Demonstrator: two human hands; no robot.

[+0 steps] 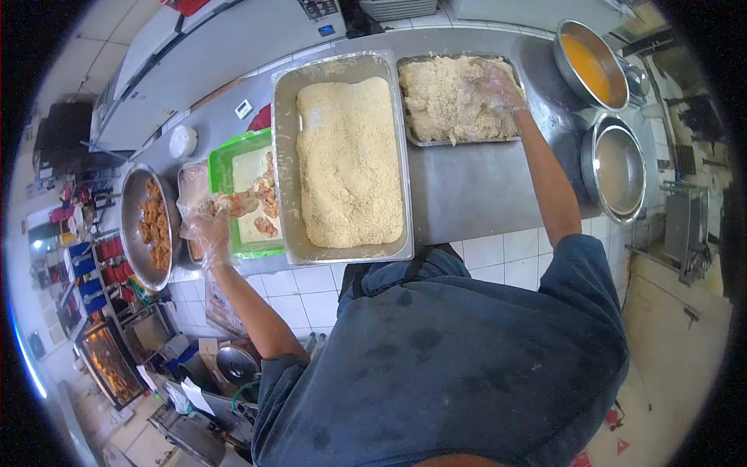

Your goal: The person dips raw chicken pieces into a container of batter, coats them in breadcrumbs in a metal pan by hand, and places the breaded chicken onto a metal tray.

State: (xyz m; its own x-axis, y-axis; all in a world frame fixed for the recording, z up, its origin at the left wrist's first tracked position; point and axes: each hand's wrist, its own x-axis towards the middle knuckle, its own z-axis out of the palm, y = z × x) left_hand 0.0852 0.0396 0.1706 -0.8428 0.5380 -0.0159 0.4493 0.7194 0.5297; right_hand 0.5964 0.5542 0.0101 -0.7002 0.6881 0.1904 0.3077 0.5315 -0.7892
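My left hand (pixel 208 233), in a clear plastic glove, is closed around a wet piece of chicken (pixel 233 204) above the left edge of a green tray (pixel 222 170). That tray holds white liquid batter with several chicken pieces in it. On the right, my right hand (pixel 502 87) rests on a heap of crumb-coated pieces (pixel 440 97) in a metal tray. Its fingers look stretched out and floury, partly blending with the coating. Between my hands stands a deep metal pan (pixel 342 253) of pale breading crumbs (pixel 350 171).
A metal bowl (pixel 131 233) with reddish marinated pieces (pixel 156 226) stands at the far left. At the right are a bowl of orange liquid (pixel 585 64) and a bowl of cloudy liquid (pixel 620 171). A small timer (pixel 243 108) and a white round container (pixel 183 142) sit behind.
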